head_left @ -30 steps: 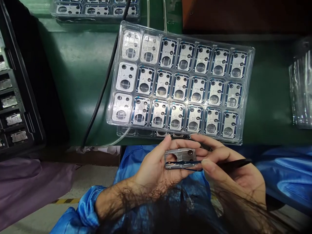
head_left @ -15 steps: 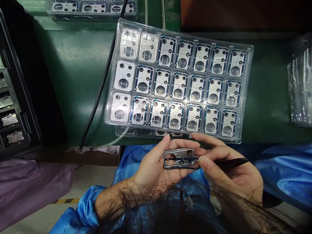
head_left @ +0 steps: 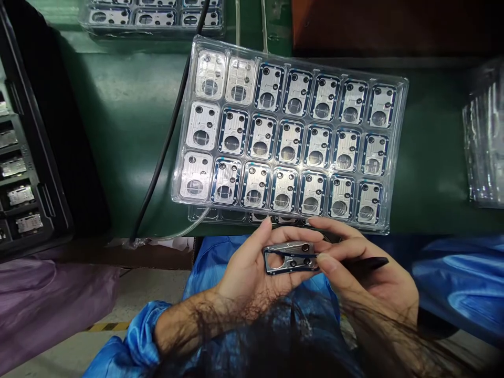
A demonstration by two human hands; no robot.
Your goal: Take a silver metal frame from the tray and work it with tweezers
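Observation:
My left hand (head_left: 252,268) is palm up below the clear tray, its fingers curled round a silver metal plate (head_left: 293,251) with one large hole and several small dark ones. A thin dark blue frame (head_left: 289,271) lies along the plate's edges, with one side crossing over the plate's face. My right hand (head_left: 362,268) pinches the frame's right end between thumb and index finger. A black pointed tool (head_left: 372,262) also rests in that hand. The clear tray (head_left: 398,157) holds several similar plates, most with blue frames round them; those at its left are bare.
A black case (head_left: 59,210) with small metal parts stands at the left. Another filled tray (head_left: 153,29) is at the top. A black cable (head_left: 159,157) runs beside the main tray. Stacked clear trays (head_left: 486,152) stand at the right. Purple cloth (head_left: 51,310) shows at lower left.
The blue frame has shifted on the plate; its left end now sits round the plate's left edge. My right hand and the black tool have moved slightly left.

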